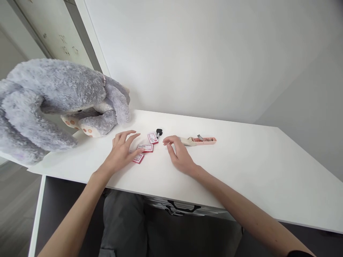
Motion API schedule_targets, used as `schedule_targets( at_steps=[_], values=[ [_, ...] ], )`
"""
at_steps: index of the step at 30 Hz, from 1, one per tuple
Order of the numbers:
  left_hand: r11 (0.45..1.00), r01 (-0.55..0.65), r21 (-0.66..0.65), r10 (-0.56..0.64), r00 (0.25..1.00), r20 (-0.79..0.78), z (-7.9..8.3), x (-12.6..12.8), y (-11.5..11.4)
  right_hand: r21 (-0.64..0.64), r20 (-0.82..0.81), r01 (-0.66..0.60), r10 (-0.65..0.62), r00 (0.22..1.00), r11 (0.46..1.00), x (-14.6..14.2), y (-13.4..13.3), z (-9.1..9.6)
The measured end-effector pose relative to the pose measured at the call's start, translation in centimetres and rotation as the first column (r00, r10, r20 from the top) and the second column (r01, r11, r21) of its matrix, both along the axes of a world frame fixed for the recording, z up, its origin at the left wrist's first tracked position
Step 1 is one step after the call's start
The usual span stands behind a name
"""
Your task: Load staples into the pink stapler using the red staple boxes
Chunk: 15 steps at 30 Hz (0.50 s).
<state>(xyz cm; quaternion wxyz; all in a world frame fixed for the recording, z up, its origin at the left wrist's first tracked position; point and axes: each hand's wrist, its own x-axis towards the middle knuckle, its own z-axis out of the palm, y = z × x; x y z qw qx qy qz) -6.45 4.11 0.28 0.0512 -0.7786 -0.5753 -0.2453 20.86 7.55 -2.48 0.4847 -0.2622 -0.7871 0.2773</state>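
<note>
Left hand (122,150), fingers spread and grasping nothing, rests beside three small red-and-white boxes (145,148); right hand (179,153), loosely open, lies just short of a pink stapler (198,141).

White table (241,167) carrying: grey plush toy (53,100) lying at far left edge; three small red-and-white boxes (146,147) sitting mid-table; black clip (159,132) lying just beyond them; pink stapler (199,141) lying open to right; both hands resting near boxes

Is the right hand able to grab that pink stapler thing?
Probably yes. The right hand rests on the white table just beside the pink stapler, with nothing between them.
</note>
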Motion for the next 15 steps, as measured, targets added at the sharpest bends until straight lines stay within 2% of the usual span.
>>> schedule_targets(
  at_steps=[2,4,7,9,12,13,15],
  values=[
    [0.999,-0.039,0.035,0.038,0.999,0.013,-1.0,1.2,-0.9,0.077,-0.012,0.039,-0.038,0.999,0.996,0.6,0.3,0.7],
    [0.989,-0.138,0.061,0.138,0.990,0.002,-2.2,2.4,-1.9,0.138,-0.023,0.114,-0.112,0.993,0.984,1.9,0.8,1.4],
    [0.975,-0.221,-0.023,0.221,0.975,0.000,-3.8,3.7,-2.7,0.133,0.005,0.306,-0.310,0.951,0.943,5.8,1.8,1.8],
    [0.970,-0.234,-0.060,0.234,0.972,0.000,-4.4,4.1,-2.5,0.082,0.062,0.428,-0.433,0.899,0.900,9.5,2.7,1.4],
    [0.974,-0.227,-0.024,0.227,0.974,0.008,-4.6,4.3,-1.5,0.103,0.176,0.576,-0.585,0.792,0.811,15.4,3.8,0.0],
    [0.974,-0.228,0.009,0.228,0.974,0.013,-4.5,4.5,-1.2,0.092,0.236,0.594,-0.597,0.767,0.799,17.0,4.0,-0.5],
    [0.969,-0.229,0.095,0.228,0.973,0.022,-3.9,5.0,-0.7,0.033,0.380,0.576,-0.543,0.749,0.817,19.3,4.3,-1.5]
  ],
)
